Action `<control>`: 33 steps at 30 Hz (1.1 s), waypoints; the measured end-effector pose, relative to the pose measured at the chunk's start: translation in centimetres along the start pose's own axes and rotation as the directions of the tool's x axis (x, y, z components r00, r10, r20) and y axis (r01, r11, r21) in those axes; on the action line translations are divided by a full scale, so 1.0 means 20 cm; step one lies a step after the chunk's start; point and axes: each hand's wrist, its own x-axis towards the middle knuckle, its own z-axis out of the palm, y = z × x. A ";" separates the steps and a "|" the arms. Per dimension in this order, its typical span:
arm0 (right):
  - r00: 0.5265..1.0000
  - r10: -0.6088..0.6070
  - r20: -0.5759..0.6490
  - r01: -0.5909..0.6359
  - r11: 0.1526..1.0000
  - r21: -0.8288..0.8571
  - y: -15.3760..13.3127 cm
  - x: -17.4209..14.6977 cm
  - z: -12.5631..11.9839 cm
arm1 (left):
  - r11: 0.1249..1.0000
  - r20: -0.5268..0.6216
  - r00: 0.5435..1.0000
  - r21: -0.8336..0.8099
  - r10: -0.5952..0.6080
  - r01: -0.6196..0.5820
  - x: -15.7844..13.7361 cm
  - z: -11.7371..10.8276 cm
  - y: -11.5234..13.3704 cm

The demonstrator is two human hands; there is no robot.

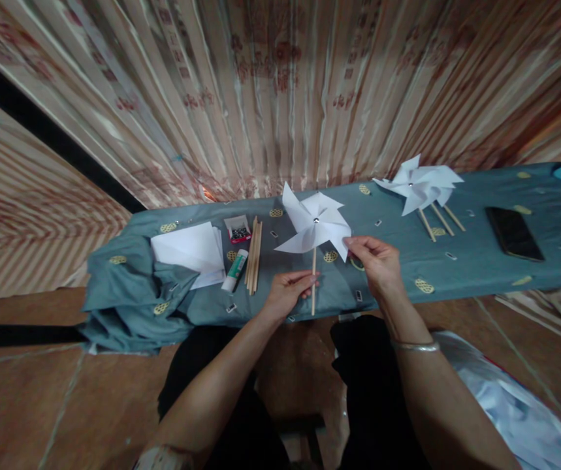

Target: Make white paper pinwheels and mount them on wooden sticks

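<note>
Head view looks down on two bare forearms reaching forward from the lower edge toward a long counter (480,261) draped in blue-grey cloth. The left hand (287,290) comes in from the lower left, wrist low and palm turned inward, its fingers narrowed in a pinch around the lower part of a thin wooden stick (313,287). The right hand (378,261), with a metal bangle (415,346) on its wrist, rises from the lower right with the forearm angled up and inward; its fingers are closed lightly on the tip of one lower right blade of a white paper pinwheel (315,222). That pinwheel sits at the top of the stick, held just above the near edge of the counter, its face turned toward the camera and a small shiny pin at its centre. The stick's long axis runs nearly straight up and down in the picture, pinwheel end away from the person, bare end toward the lap. To the left on the cloth lie a bundle of spare sticks (254,254), a glue tube (235,269), a small box of pins (238,230) and a stack of white paper sheets (189,251). Further right lie finished pinwheels (422,186) and a dark phone (512,233).
</note>
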 end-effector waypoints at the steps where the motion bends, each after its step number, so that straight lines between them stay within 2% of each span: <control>1: 1.000 0.002 0.007 -0.002 1.000 -0.007 0.00 0.00 0.00 | 1.000 -0.001 1.000 0.000 0.004 -0.004 0.00 0.00 0.00; 13: 0.990 0.083 0.114 -0.084 0.996 0.003 -0.02 -0.06 0.04 | 1.000 -0.044 0.999 -0.004 0.018 -0.018 0.01 0.00 0.00; 33: 0.954 0.130 0.270 -0.140 0.990 0.018 0.01 -0.11 0.10 | 1.000 -0.046 0.998 0.004 0.031 -0.031 0.02 0.01 0.00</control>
